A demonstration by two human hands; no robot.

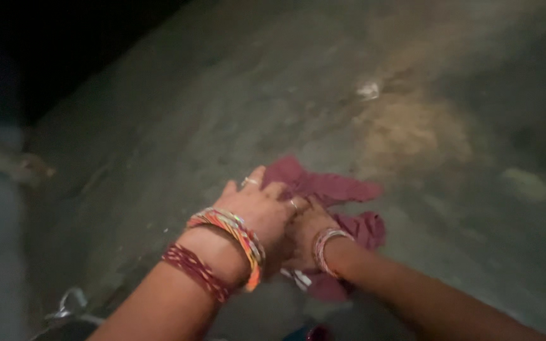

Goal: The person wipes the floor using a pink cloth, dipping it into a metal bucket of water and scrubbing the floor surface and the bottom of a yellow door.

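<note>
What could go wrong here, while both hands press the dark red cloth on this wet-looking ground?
1. The floor looks rough and gritty, so the maroon cloth may snag or collect dirt.
2. The left hand lies over the right hand; bangles could catch the fabric.
3. The light is dim, so stains are easily missed.

No package, label, sign or screen shows anywhere in this view.
</note>
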